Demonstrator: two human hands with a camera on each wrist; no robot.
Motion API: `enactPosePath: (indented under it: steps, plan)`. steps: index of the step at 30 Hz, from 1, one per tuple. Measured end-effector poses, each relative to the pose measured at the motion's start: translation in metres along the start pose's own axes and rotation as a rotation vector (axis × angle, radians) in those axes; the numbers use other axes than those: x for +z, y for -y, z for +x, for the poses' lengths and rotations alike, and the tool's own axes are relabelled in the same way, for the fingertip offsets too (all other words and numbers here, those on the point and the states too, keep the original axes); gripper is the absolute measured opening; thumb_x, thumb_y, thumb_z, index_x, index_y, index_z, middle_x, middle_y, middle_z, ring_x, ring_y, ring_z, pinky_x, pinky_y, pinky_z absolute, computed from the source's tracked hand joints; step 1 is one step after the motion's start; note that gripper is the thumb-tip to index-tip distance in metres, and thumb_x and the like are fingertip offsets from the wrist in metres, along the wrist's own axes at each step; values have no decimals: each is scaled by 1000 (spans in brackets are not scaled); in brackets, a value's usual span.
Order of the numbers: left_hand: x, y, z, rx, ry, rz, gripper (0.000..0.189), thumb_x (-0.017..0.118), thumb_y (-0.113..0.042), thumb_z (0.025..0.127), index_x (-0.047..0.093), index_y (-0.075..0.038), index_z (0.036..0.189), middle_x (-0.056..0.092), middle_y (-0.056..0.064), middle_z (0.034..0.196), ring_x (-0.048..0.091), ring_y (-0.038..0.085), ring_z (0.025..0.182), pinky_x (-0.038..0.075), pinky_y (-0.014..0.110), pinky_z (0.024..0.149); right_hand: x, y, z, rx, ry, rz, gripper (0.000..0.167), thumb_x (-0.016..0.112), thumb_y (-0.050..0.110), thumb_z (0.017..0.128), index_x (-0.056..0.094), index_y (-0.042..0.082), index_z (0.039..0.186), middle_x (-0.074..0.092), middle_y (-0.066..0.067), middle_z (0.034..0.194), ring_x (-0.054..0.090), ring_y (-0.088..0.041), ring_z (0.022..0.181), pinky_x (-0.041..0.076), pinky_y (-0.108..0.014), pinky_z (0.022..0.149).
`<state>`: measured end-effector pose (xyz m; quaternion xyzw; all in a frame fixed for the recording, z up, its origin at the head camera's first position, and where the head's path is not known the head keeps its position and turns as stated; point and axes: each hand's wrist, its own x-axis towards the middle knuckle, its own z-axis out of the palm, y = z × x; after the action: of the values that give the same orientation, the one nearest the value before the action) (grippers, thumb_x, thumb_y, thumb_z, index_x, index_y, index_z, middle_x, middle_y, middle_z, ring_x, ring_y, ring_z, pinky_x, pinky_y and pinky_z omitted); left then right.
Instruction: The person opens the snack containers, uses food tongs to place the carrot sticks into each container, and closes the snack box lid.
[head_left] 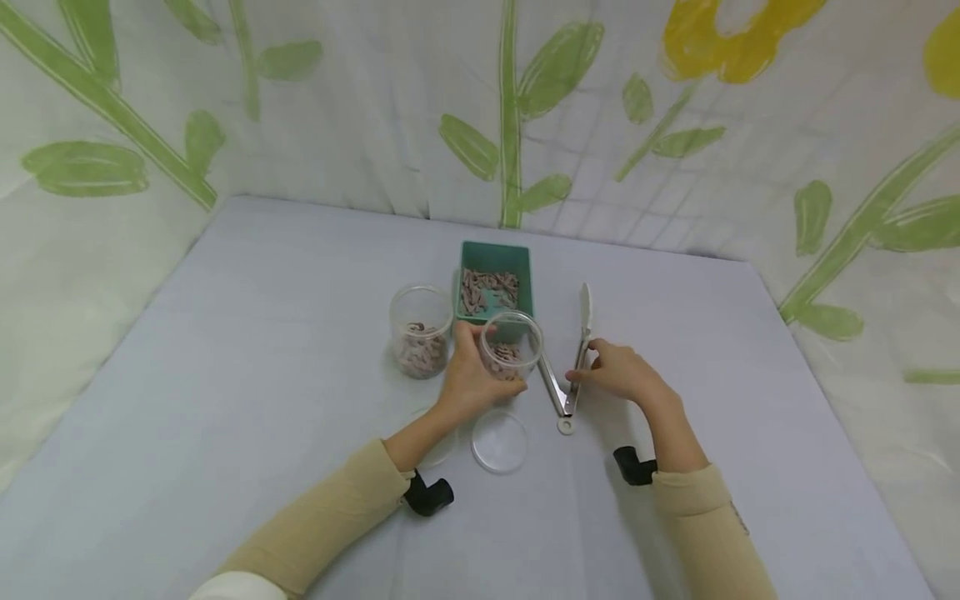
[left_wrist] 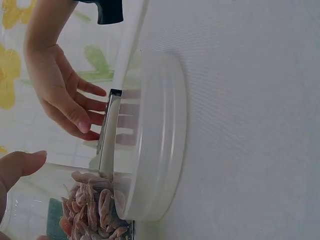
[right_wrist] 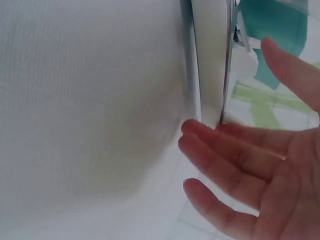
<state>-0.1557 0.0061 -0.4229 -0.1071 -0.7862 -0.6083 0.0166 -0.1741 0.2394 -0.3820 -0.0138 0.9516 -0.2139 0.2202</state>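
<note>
My left hand (head_left: 474,371) grips a clear plastic jar (head_left: 512,340) round its side, thumb toward me and fingers at the back. Wrinkled brownish-pink pieces (left_wrist: 92,207) lie in the bottom of this jar. Just right of it, metal tongs (head_left: 555,385) with pale tips lie spread on the table, ring end toward me. My right hand (head_left: 622,371) is at the tongs' right arm, its fingertips right beside the metal. In the right wrist view the fingers (right_wrist: 235,172) are loosely extended, not wrapped round the tongs (right_wrist: 210,60).
Behind the held jar stands a green tray (head_left: 496,254) with more brownish pieces. A second clear jar (head_left: 421,312), partly filled, stands to the left. One clear lid (head_left: 500,442) lies in front; another lid (head_left: 442,450) is partly hidden by my left wrist.
</note>
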Motion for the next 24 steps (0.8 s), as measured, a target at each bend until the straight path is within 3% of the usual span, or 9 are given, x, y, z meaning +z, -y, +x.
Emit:
enactPosePath:
  steps: [5,8,13,18,21,24]
  plan:
    - [-4,-3,0,19,27,22,87,92,-7,61,31,-1,123,47,20,126,50,34,118,39,46,103,-2,3,-6,-99,5,-23,59,63,34,93,47,-8,132,60,-28,116,59,-40,104,50,-52,83]
    - [-10,-7,-1,-8,72,68,92,93,-12,60,31,-1,128,47,21,128,49,35,121,39,47,103,-5,4,-14,-180,-39,-17,54,63,30,94,50,-6,132,63,-24,111,60,-38,102,50,-51,84]
    - [-25,-11,-8,-55,141,141,105,93,-17,62,28,-1,143,40,20,146,38,36,134,32,51,109,-10,7,-27,-345,-235,31,40,63,22,95,59,-5,124,67,-16,106,62,-32,100,49,-50,85]
    - [-48,-16,-16,-81,264,84,101,89,-15,68,29,-3,148,35,18,151,32,34,140,27,48,112,-11,17,-39,-491,-439,124,28,67,11,91,66,-1,116,70,-11,104,64,-28,96,51,-49,85]
    - [-63,-17,-19,-101,361,40,95,86,-13,72,30,-4,149,34,17,152,30,35,140,27,46,113,-12,25,-46,-554,-503,200,25,70,6,88,68,1,113,71,-9,103,65,-22,93,52,-40,83]
    - [-79,-15,-23,-129,406,29,91,84,-15,75,32,-4,149,34,17,152,31,37,139,27,47,112,-9,33,-50,-657,-545,280,27,71,-3,84,68,-1,110,71,-8,101,64,-14,90,51,-26,81]
